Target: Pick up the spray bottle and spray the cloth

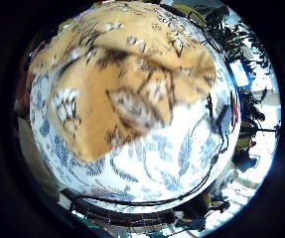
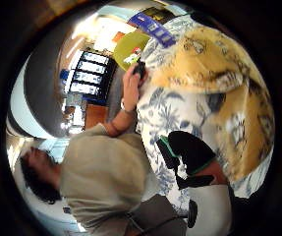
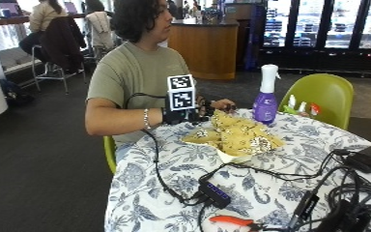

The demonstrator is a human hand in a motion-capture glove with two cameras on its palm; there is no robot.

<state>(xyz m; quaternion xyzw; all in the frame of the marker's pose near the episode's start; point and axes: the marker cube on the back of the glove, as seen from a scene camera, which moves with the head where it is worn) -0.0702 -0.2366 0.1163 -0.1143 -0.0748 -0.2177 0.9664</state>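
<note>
Seen from the outside view, going left to right: gloved right hand (image 3: 180,116) raised at the table's near-left edge, just beside the yellow patterned cloth (image 3: 238,135), at about nine o'clock from it. Fingers mostly hidden behind the glove's gear here; cannot tell how far open, nor whether anything is held. Bare left hand (image 3: 222,105) just past it, at roughly eleven o'clock of the cloth, close to or touching the cloth's far edge. Cloth heaped in the middle of the blue-and-white floral tablecloth (image 3: 173,169). Purple spray bottle (image 3: 265,96) with white trigger head standing upright at about one o'clock of the cloth, near it, apart from both hands. Green chair (image 3: 323,94) behind the bottle. Orange-handled pliers (image 3: 232,221) and a black hub (image 3: 215,194) with cables lying at the near edge, around six o'clock of the cloth.

Little finger side palm view: only the cloth (image 1: 127,79), filling much of the view on the tablecloth (image 1: 172,158), so close under the palm; no bottle shown.

Thumb side palm view: adds the bare left hand (image 2: 132,83) holding a small dark object at the table edge, the cloth (image 2: 219,83) beside it, and a black-gloved finger (image 2: 189,150) sticking out over the tablecloth, not on the cloth.
</note>
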